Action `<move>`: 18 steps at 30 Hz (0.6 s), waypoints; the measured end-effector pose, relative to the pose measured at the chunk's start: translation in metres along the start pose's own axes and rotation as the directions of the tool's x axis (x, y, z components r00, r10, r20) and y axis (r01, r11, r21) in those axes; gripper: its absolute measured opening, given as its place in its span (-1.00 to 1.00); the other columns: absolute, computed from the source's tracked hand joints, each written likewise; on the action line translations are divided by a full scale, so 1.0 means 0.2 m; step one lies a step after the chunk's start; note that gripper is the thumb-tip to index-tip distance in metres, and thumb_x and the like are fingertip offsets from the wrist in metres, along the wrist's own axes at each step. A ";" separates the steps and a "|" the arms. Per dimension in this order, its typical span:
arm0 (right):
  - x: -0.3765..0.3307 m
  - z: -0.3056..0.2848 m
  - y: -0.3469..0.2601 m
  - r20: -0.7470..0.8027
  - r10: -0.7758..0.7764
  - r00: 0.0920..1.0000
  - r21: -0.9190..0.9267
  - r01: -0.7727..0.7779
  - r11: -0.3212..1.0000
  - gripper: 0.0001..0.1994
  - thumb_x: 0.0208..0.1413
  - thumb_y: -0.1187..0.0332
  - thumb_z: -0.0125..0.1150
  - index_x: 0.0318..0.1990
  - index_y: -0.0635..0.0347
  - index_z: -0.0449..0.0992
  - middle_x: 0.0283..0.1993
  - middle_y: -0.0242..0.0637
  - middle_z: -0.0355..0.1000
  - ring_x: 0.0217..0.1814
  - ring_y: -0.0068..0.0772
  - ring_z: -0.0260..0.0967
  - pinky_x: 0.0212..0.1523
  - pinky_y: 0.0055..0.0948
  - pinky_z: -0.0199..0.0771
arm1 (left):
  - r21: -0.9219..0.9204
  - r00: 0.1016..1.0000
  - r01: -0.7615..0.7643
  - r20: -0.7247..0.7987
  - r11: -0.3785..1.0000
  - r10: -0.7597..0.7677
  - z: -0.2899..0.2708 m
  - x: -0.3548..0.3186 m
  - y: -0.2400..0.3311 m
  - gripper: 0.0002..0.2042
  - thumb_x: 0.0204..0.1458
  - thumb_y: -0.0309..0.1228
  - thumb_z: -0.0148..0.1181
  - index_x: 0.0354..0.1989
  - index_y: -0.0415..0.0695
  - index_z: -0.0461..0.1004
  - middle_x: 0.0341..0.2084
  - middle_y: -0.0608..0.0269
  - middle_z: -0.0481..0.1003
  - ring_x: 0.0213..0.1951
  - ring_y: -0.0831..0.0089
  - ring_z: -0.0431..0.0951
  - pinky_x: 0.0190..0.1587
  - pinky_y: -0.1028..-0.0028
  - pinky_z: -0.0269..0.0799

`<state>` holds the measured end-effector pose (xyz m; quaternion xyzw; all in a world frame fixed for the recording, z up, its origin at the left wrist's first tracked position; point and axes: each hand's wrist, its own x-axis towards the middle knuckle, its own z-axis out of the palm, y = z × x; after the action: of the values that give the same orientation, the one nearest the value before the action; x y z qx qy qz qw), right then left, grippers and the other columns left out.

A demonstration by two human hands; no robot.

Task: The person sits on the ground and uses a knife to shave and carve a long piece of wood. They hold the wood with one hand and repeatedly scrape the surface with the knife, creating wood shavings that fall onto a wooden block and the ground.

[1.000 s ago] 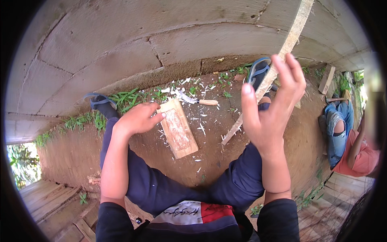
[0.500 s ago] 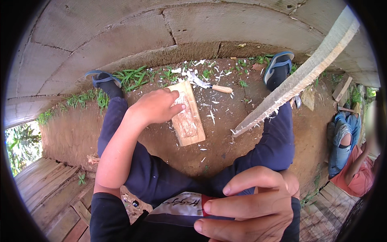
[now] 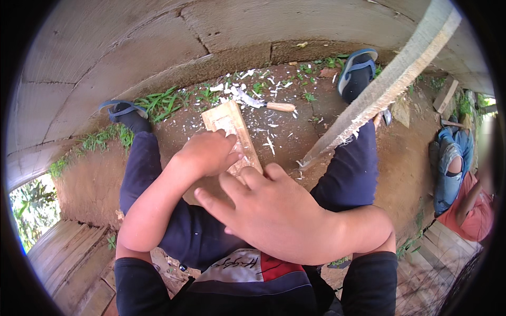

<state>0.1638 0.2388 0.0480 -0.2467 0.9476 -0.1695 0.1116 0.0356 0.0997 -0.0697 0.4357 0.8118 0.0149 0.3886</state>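
My left hand point(image 3: 208, 154) rests curled on the near end of a short flat wood piece point(image 3: 230, 126) that lies on the dirt between my legs. My right hand point(image 3: 269, 210) hovers close to the camera just below it, fingers spread, holding nothing. A long pale wooden slat point(image 3: 379, 87) leans over my right leg, its rough lower end on the ground. A knife with a wooden handle point(image 3: 269, 105) lies on the dirt beyond the wood piece, among white shavings.
A concrete slab point(image 3: 158, 47) borders the dirt at the top. My feet in blue sandals point(image 3: 356, 66) sit at its edge. Another person point(image 3: 464, 184) in red sits at the right. Wooden planks point(image 3: 68, 253) lie lower left.
My right hand let go of the long slat, dropped low, then rose toward the wood piece with fingers spread. My left hand slid down onto the near end of the wood piece.
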 end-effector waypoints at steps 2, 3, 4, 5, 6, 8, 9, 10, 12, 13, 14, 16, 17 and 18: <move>-0.01 -0.01 0.02 -0.088 -0.047 0.995 0.084 0.054 0.995 -0.43 -0.03 0.08 0.29 0.18 0.00 0.41 -0.04 -0.22 0.39 -0.05 -0.28 0.40 -0.17 -0.31 0.40 | -0.014 1.000 0.013 0.007 1.000 -0.013 -0.01 -0.03 0.02 -0.59 0.19 -0.10 0.02 -0.08 -0.26 0.44 -0.16 -0.20 0.50 -0.12 -0.09 0.55 -0.06 0.05 0.46; -0.03 -0.01 0.03 -0.085 -0.029 0.996 0.089 0.037 0.995 -0.43 -0.03 0.08 0.29 0.18 0.01 0.41 -0.03 -0.21 0.39 -0.05 -0.26 0.40 -0.18 -0.30 0.41 | -0.011 1.000 0.007 -0.009 1.000 -0.007 -0.01 -0.05 0.03 -0.59 0.19 -0.11 0.03 -0.08 -0.26 0.44 -0.17 -0.18 0.50 -0.12 -0.09 0.54 -0.06 0.04 0.45; -0.04 -0.01 0.04 -0.082 -0.011 0.997 0.095 0.019 0.995 -0.43 -0.02 0.09 0.29 0.18 0.02 0.40 -0.02 -0.19 0.39 -0.05 -0.24 0.41 -0.18 -0.30 0.42 | -0.009 1.000 0.002 -0.023 1.000 -0.002 -0.01 -0.06 0.04 -0.60 0.18 -0.12 0.03 -0.09 -0.26 0.44 -0.18 -0.16 0.50 -0.12 -0.08 0.54 -0.06 0.04 0.45; -0.05 -0.01 0.05 -0.079 0.008 0.997 0.100 0.000 0.995 -0.43 -0.02 0.09 0.29 0.18 0.03 0.40 -0.02 -0.18 0.39 -0.04 -0.23 0.42 -0.18 -0.29 0.43 | -0.005 0.999 -0.027 -0.037 1.000 0.027 -0.02 -0.07 0.05 -0.61 0.18 -0.13 0.04 -0.10 -0.26 0.44 -0.20 -0.15 0.50 -0.12 -0.08 0.54 -0.06 0.04 0.45; -0.05 0.00 0.07 -0.059 0.023 0.998 0.086 -0.018 0.996 -0.44 -0.02 0.09 0.30 0.16 0.07 0.42 -0.06 -0.17 0.41 -0.04 -0.21 0.43 -0.18 -0.28 0.44 | 0.004 0.998 -0.049 -0.048 0.999 0.049 -0.04 -0.08 0.05 -0.62 0.17 -0.13 0.05 -0.11 -0.26 0.44 -0.22 -0.13 0.50 -0.12 -0.07 0.54 -0.06 0.05 0.45; -0.06 0.02 0.10 -0.021 0.056 0.998 0.058 -0.055 0.997 -0.45 -0.02 0.10 0.30 0.12 0.13 0.44 -0.14 -0.15 0.46 -0.04 -0.18 0.46 -0.17 -0.25 0.45 | 0.015 0.993 -0.089 -0.077 0.996 0.090 -0.05 -0.10 0.06 -0.64 0.15 -0.15 0.07 -0.12 -0.25 0.44 -0.25 -0.11 0.49 -0.12 -0.07 0.54 -0.07 0.05 0.45; -0.06 0.02 0.11 -0.016 0.060 0.998 0.073 -0.059 0.996 -0.45 -0.03 0.11 0.31 0.12 0.14 0.42 -0.13 -0.13 0.46 -0.06 -0.16 0.46 -0.19 -0.22 0.46 | 0.015 0.989 -0.107 -0.100 0.994 0.108 -0.05 -0.12 0.06 -0.65 0.14 -0.16 0.09 -0.13 -0.24 0.44 -0.27 -0.09 0.49 -0.13 -0.06 0.54 -0.07 0.06 0.45; -0.05 0.02 0.11 -0.010 0.069 0.998 0.085 -0.068 0.994 -0.45 -0.03 0.11 0.32 0.11 0.15 0.41 -0.13 -0.13 0.46 -0.06 -0.16 0.46 -0.18 -0.21 0.46 | 0.016 0.985 -0.125 -0.122 0.992 0.126 -0.04 -0.13 0.07 -0.66 0.13 -0.17 0.10 -0.14 -0.23 0.44 -0.28 -0.08 0.48 -0.14 -0.06 0.54 -0.08 0.06 0.45; -0.05 0.01 0.11 0.001 0.084 0.996 0.112 -0.083 0.990 -0.45 -0.03 0.12 0.32 0.11 0.16 0.40 -0.12 -0.12 0.46 -0.06 -0.14 0.47 -0.18 -0.18 0.47 | -0.007 0.986 -0.112 -0.127 0.994 0.110 -0.03 -0.16 0.08 -0.69 0.11 -0.19 0.10 -0.14 -0.19 0.44 -0.27 -0.06 0.48 -0.15 -0.06 0.55 -0.08 0.06 0.46; -0.06 0.01 0.12 -0.025 0.080 0.996 0.121 -0.076 0.990 -0.45 -0.03 0.12 0.32 0.10 0.17 0.40 -0.12 -0.12 0.46 -0.06 -0.13 0.47 -0.18 -0.17 0.47 | -0.019 0.987 -0.103 -0.129 0.995 0.100 -0.03 -0.17 0.08 -0.70 0.11 -0.20 0.10 -0.14 -0.18 0.44 -0.26 -0.05 0.48 -0.15 -0.06 0.55 -0.08 0.07 0.46; -0.06 0.01 0.12 -0.050 0.076 0.996 0.129 -0.069 0.989 -0.45 -0.03 0.13 0.33 0.10 0.18 0.40 -0.12 -0.12 0.46 -0.07 -0.12 0.47 -0.18 -0.16 0.47 | -0.010 0.987 -0.097 -0.126 0.995 0.095 -0.03 -0.17 0.08 -0.71 0.11 -0.21 0.10 -0.14 -0.17 0.44 -0.26 -0.04 0.47 -0.15 -0.05 0.55 -0.08 0.07 0.46; -0.06 -0.01 0.13 -0.069 0.081 0.994 0.147 -0.070 0.987 -0.45 -0.03 0.14 0.33 0.10 0.19 0.39 -0.12 -0.11 0.46 -0.07 -0.10 0.47 -0.17 -0.15 0.47 | 0.010 0.989 -0.082 -0.121 0.997 0.082 -0.03 -0.18 0.08 -0.72 0.10 -0.22 0.09 -0.14 -0.14 0.45 -0.25 -0.03 0.47 -0.15 -0.04 0.55 -0.08 0.07 0.46; -0.06 -0.02 0.14 -0.062 0.092 0.994 0.158 -0.082 0.984 -0.46 -0.03 0.14 0.32 0.10 0.20 0.39 -0.12 -0.11 0.46 -0.07 -0.09 0.47 -0.16 -0.14 0.47 | -0.002 0.990 -0.079 -0.120 0.997 0.078 -0.04 -0.19 0.08 -0.72 0.10 -0.22 0.08 -0.13 -0.15 0.45 -0.24 -0.03 0.47 -0.15 -0.04 0.55 -0.07 0.07 0.46; -0.06 -0.04 0.15 -0.054 0.105 0.993 0.165 -0.094 0.982 -0.46 -0.02 0.14 0.32 0.10 0.20 0.39 -0.12 -0.11 0.45 -0.06 -0.08 0.47 -0.15 -0.13 0.48 | -0.014 0.990 -0.079 -0.122 0.997 0.076 -0.05 -0.19 0.09 -0.72 0.11 -0.22 0.08 -0.13 -0.15 0.45 -0.24 -0.03 0.47 -0.15 -0.04 0.55 -0.07 0.06 0.46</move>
<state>0.1598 0.2718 0.0448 -0.1836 0.9449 -0.2477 0.1097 0.0539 0.0855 -0.0327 0.4615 0.8161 0.0639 0.3420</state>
